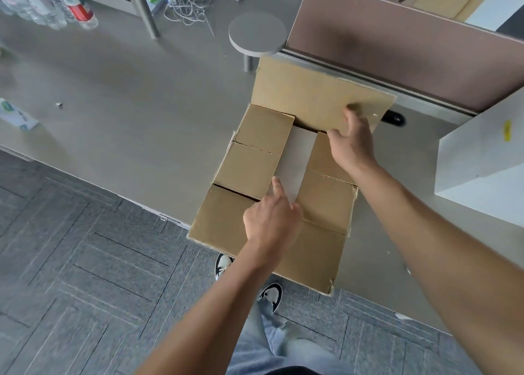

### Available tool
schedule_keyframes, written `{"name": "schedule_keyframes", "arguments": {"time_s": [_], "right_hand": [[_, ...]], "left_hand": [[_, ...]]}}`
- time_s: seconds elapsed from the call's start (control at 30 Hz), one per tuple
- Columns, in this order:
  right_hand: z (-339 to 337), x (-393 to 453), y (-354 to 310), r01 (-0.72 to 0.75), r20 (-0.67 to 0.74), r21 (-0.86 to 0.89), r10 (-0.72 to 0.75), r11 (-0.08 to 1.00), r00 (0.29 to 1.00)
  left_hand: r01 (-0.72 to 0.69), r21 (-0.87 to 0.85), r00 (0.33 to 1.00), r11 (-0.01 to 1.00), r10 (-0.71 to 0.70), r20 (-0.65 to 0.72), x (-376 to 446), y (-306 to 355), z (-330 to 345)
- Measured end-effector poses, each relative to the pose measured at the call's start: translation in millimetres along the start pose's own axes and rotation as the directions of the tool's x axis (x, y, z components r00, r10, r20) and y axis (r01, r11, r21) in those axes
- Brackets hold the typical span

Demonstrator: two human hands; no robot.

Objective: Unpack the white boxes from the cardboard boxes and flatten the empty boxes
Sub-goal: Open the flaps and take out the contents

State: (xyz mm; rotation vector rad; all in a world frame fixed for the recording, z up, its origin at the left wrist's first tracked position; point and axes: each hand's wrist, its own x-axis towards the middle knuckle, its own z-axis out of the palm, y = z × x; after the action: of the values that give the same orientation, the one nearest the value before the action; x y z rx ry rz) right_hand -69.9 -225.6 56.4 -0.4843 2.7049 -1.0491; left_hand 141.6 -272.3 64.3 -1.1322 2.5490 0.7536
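On the grey bench [119, 97] the cardboard box [249, 162] lies half-opened. The left hand [270, 218], forefinger out, touches the near flap's edge — a white box [297, 162] runs lengthwise just beyond. The right hand [351, 142] grips the far flap.

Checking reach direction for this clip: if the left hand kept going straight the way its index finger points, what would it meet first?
The left hand points up the gap between the inner flaps, so it would likely run along the white box showing there, then reach the far flap that the right hand grips. Depth is uncertain.
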Motion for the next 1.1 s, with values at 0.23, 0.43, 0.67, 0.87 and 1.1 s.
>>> {"name": "schedule_keyframes", "arguments": {"time_s": [0.23, 0.43, 0.67, 0.87, 1.1], "right_hand": [[13.1, 11.2, 23.5, 0.027, 0.183, -0.293, 0.029, 0.956, 0.983], [22.6, -0.5, 30.9, 0.099, 0.206, -0.437, -0.008, 0.894, 0.978], [30.7, -10.0, 17.0, 0.034, 0.141, -0.347, 0.016, 0.937, 0.99], [38.8, -38.0, -9.3, 0.174, 0.019, -0.242, -0.175, 0.955, 0.984], [-13.5, -51.7, -22.5, 0.113, -0.162, -0.389, -0.189, 0.914, 0.969]], "left_hand": [[-0.078, -0.121, 0.98, 0.99, 0.054, -0.192, -3.2, 6.0, 0.8], [-0.124, -0.189, 0.866, 0.974, 0.014, -0.5, 25.8, -19.8, -25.8], [-0.03, -0.025, 0.938, 0.999, 0.02, -0.345, 83.9, -53.7, -39.5], [-0.101, 0.09, 0.964, 0.991, 0.119, -0.236, 98.0, -88.7, -15.2], [-0.191, 0.025, 0.947, 0.981, 0.191, -0.257, 99.9, -103.2, -13.2]]}}
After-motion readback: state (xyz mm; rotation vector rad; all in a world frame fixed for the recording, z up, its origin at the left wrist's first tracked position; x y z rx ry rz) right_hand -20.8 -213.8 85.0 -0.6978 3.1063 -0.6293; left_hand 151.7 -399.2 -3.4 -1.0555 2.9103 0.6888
